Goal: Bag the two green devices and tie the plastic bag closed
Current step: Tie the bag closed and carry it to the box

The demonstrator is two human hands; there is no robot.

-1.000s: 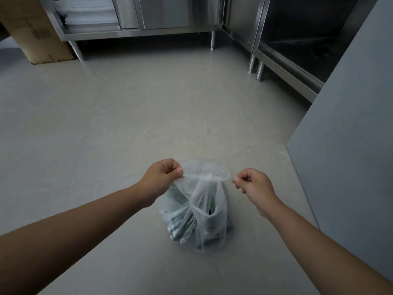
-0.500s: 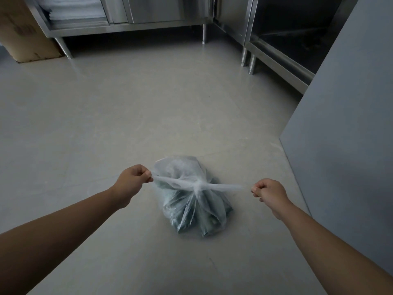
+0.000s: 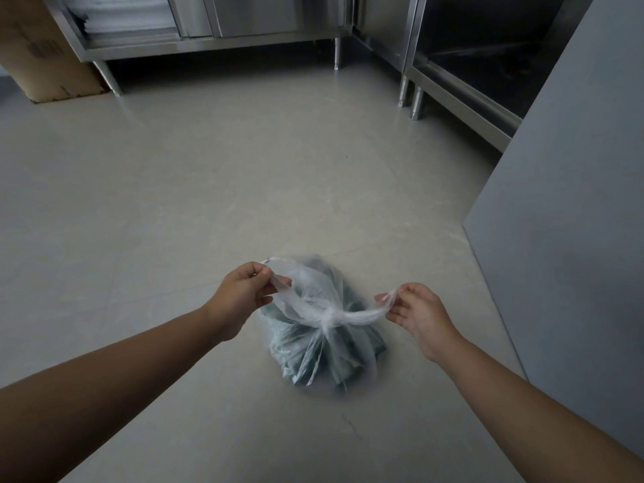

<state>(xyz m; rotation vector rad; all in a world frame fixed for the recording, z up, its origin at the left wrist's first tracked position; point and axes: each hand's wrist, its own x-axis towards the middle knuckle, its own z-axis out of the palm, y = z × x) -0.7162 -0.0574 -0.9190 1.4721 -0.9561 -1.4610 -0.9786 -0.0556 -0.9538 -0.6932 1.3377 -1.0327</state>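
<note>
A clear plastic bag (image 3: 313,350) stands on the pale floor, with dark green devices (image 3: 362,343) showing dimly through its film. Its two handle ends are crossed into a knot (image 3: 327,317) at the top of the bag. My left hand (image 3: 244,291) pinches the left handle end, which loops up loosely from the knot. My right hand (image 3: 418,313) pinches the right handle end between thumb and fingertips. The two hands lie either side of the knot, a little above the bag.
Stainless steel cabinets on legs (image 3: 216,40) line the back wall, with more steel units (image 3: 460,95) at the right. A cardboard box (image 3: 41,54) stands at the back left. A grey panel (image 3: 564,221) rises close on the right. Bare floor (image 3: 209,186) lies ahead.
The hands were pulled wide apart with the handles taut half a second ago; they have now come back toward the knot and the handle ends hang slack.
</note>
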